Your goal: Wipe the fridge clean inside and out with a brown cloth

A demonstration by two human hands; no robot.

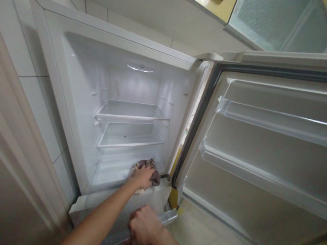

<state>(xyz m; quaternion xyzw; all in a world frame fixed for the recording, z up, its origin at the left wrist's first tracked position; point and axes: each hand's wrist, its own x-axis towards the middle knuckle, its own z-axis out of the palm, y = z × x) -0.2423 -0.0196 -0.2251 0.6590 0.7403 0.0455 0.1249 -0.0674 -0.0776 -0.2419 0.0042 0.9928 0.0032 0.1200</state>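
Note:
An empty white fridge (pixel 81 70) stands open in front of me. My left hand (pixel 141 177) reaches into its bottom level and is closed on a brownish-grey cloth (pixel 153 170), pressing it against the lowest shelf (pixel 108 172). Below that, my right hand (pixel 144 229) is curled round the front edge of a clear drawer (pixel 170 216) that is pulled partway out of the fridge. Two bare glass shelves (pixel 131 115) (pixel 129 142) sit above the cloth.
The fridge door (pixel 260 160) is swung wide to the right, with clear door bins (pixel 275 121) across it. A tiled wall (pixel 31 75) is on the left and a pale door panel (pixel 8 147) nearer me. Light floor tiles (pixel 201 238) lie below the door.

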